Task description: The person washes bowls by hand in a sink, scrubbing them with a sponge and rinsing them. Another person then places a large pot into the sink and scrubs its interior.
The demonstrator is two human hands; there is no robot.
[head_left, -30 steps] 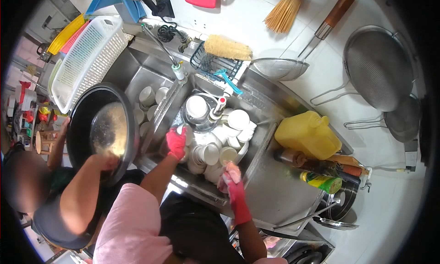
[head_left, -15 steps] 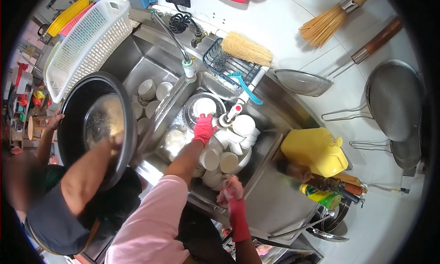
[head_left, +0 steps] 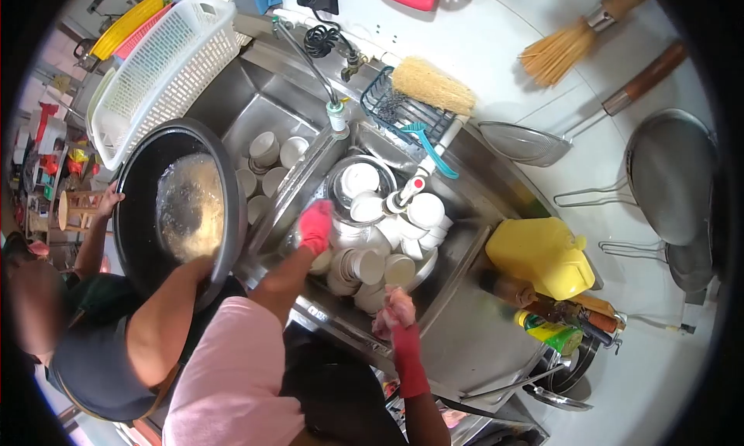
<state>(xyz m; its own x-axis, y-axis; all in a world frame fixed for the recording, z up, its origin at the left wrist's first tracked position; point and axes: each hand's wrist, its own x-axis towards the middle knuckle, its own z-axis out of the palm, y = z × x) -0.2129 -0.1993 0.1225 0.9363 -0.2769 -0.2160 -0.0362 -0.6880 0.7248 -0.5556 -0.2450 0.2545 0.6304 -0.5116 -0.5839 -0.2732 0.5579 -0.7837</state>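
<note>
My left hand (head_left: 316, 225), in a pink-red rubber glove, is over the left side of the sink basin, beside the stacked white bowls (head_left: 366, 266). Its fingers are blurred, and anything under them is hidden. To its right, a white bowl (head_left: 360, 179) sits in a round metal basin (head_left: 335, 184), with another white bowl (head_left: 366, 207) close by. At the basin's front edge my right hand (head_left: 406, 345), gloved in the same colour, is closed around a crumpled pale-pink cloth (head_left: 394, 309). White cups and bowls (head_left: 425, 211) are heaped just beyond it.
On the left, another person's hands hold a large black tub (head_left: 232, 206) with cloudy water, tilted by the second basin. Bowls (head_left: 264, 148) sit in that basin. A faucet (head_left: 401, 196) reaches over the dishes. A yellow jug (head_left: 535, 252) and bottles (head_left: 550, 330) stand on the right.
My left hand has moved left off the white bowls, uncovering one next to the metal basin. My right hand stays at the front edge with the cloth. The view has shifted slightly.
</note>
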